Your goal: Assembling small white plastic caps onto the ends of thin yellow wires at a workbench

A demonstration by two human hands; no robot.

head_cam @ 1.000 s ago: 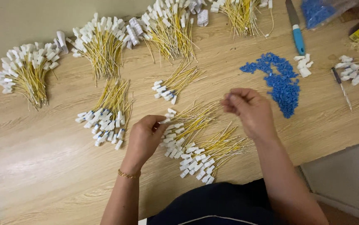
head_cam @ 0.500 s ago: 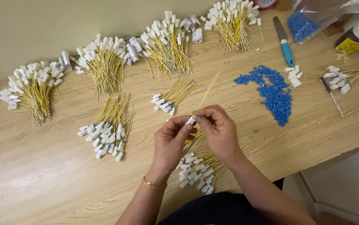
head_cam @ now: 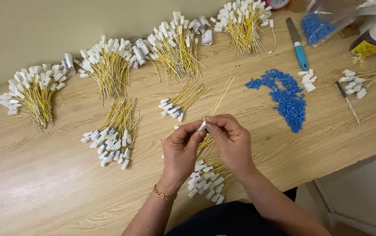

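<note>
My left hand (head_cam: pixel 180 150) and my right hand (head_cam: pixel 230 142) meet over the middle of the wooden table (head_cam: pixel 57 188). Together their fingertips pinch the white tagged end of one yellow wire (head_cam: pixel 217 99), which slants up and away to the right. Under my hands lies a loose bundle of yellow wires with white tags (head_cam: pixel 206 180). A small bundle of the same wires (head_cam: pixel 180 102) rests just beyond my fingers. A heap of small blue pieces (head_cam: pixel 286 97) lies to the right of my right hand.
Several fanned bundles of tagged yellow wires line the back edge (head_cam: pixel 32 91) (head_cam: pixel 105 65) (head_cam: pixel 177 41) (head_cam: pixel 242 22), another (head_cam: pixel 113 131) lies left. A blue-handled knife (head_cam: pixel 298 46), a plastic bag of blue pieces (head_cam: pixel 327 22), a bottle (head_cam: pixel 371 39) and a small screwdriver (head_cam: pixel 347 102) sit right.
My right hand came in from the right and joined my left hand over the near bundle. Both now pinch one wire's tagged end and hold it steady.
</note>
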